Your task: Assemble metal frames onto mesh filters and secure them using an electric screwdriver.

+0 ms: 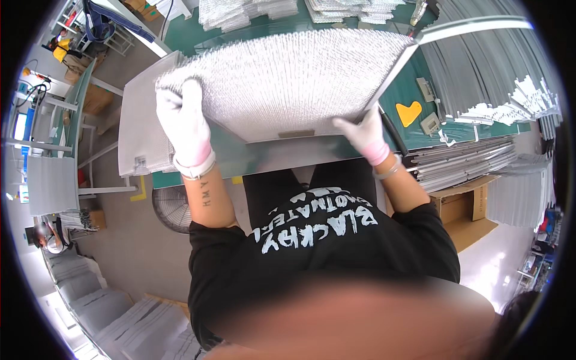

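A silvery white mesh panel (294,78) is raised and tilted above the green worktable (207,45). My left hand (183,114), in a white glove with a pink cuff, is closed on the panel's left corner, thumb on the near face. At the lower right corner is my right hand (366,133), gloved the same way. Its thumb lies toward the panel and its other fingers are at the edge, partly hidden. A long white frame strip (474,28) meets the panel's right edge and extends to the far right.
Pale sheets (141,126) are stacked at the left. More mesh pieces (246,11) lie at the back. Grey strips (480,66) fill the right side. A yellow scraper (408,113) and small grey blocks (429,123) sit nearby. Below right is an open cardboard box (465,216); a fan (170,210) stands below left.
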Demonstrator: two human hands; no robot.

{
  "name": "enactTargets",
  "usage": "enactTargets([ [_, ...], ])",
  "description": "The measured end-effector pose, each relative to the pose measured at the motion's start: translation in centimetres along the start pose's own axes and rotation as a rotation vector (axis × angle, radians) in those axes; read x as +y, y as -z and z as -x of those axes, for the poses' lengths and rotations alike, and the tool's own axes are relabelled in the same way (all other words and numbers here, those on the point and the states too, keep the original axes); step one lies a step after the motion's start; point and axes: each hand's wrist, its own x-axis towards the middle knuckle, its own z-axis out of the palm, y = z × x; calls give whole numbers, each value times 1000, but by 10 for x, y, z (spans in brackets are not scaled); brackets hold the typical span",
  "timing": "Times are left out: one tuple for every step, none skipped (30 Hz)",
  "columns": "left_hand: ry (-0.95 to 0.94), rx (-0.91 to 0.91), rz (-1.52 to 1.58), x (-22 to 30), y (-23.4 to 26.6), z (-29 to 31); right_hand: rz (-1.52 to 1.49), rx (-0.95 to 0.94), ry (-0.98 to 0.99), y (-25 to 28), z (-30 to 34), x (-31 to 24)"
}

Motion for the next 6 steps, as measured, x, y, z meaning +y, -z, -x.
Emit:
enactTargets([
  [-2, 0, 3, 0, -5, -6, 75, 11, -20, -6, 13, 22],
  [6, -26, 60, -1, -9, -11, 149, 19, -40, -11, 24, 38],
  [17, -54, 119, -1, -12, -15, 150, 21, -42, -12, 28, 36],
  [19, -56, 120, 2, -15, -17, 208, 13, -122, -15, 31, 35],
  [30, -60, 120, 7, -21, -19, 266, 6, -202, -19, 34, 33],
  [42, -66, 119, 14, -27, -20, 267, 10, -207, -18, 36, 32],
])
